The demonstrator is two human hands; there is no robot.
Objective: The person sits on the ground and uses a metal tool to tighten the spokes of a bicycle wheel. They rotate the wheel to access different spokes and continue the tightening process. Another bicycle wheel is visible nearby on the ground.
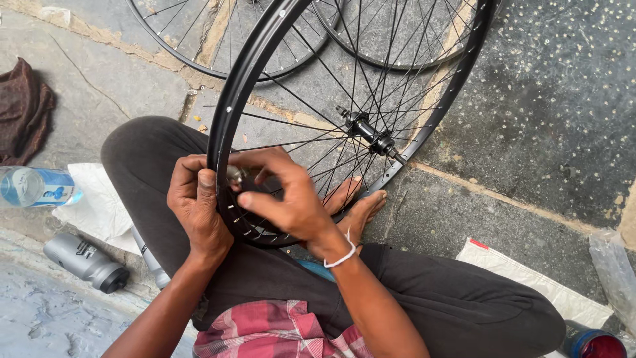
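A person sits cross-legged on the stone floor [543,132] with a black spoked bicycle wheel [233,99] stood upright across the lap, its hub [368,131] out toward 1 o'clock from the hands. Both hands meet at the rim's lower arc, around 7 o'clock on the wheel. The left hand [196,207] is wrapped round the rim from outside, thumb laid along its edge, steadying it. The right hand [286,196] reaches across from the inner side, fingers curled and pinching a small silvery tool [234,175], probably a spoke key, against a nipple at the rim.

The step in hand looks like spoke tensioning or truing. The next move would call for a small controlled twist of the tool while the left hand keeps the rim from turning.

Two more wheels [199,46] lie on the floor at 12 o'clock. A plastic water bottle [36,187] and a grey canister [86,262] lie at 9 o'clock.
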